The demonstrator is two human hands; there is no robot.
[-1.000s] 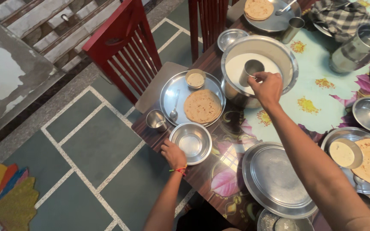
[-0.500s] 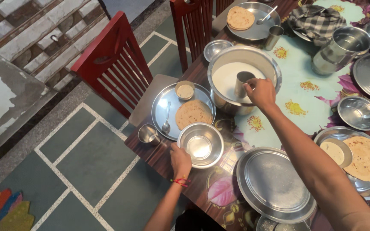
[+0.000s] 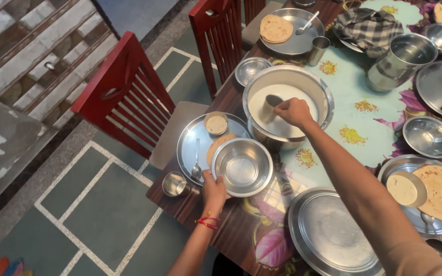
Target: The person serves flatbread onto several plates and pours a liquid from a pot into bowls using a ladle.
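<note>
Steel tumbler (image 3: 268, 108) sits pinched by its rim in my right hand (image 3: 292, 111), tipped and dipped into the white liquid that fills the big steel pot (image 3: 325, 97) at about twelve o'clock from me; my left hand (image 3: 214, 188) grips the near rim of an empty steel bowl (image 3: 242, 167) at ten o'clock of my body, fingers pressed onto the edge, the bowl held over the corner of a plate (image 3: 190, 148) that carries a flatbread (image 3: 213, 147), a small cup of sauce (image 3: 216, 124) and a spoon (image 3: 196, 162); an empty steel plate (image 3: 328, 232) lies at three o'clock of the bowl. To scoop cleanly, I judge the tumbler should come up level and the bowl be kept close beside the pot's wall; drips could otherwise fall on the flowered tablecloth (image 3: 369, 133).
</note>
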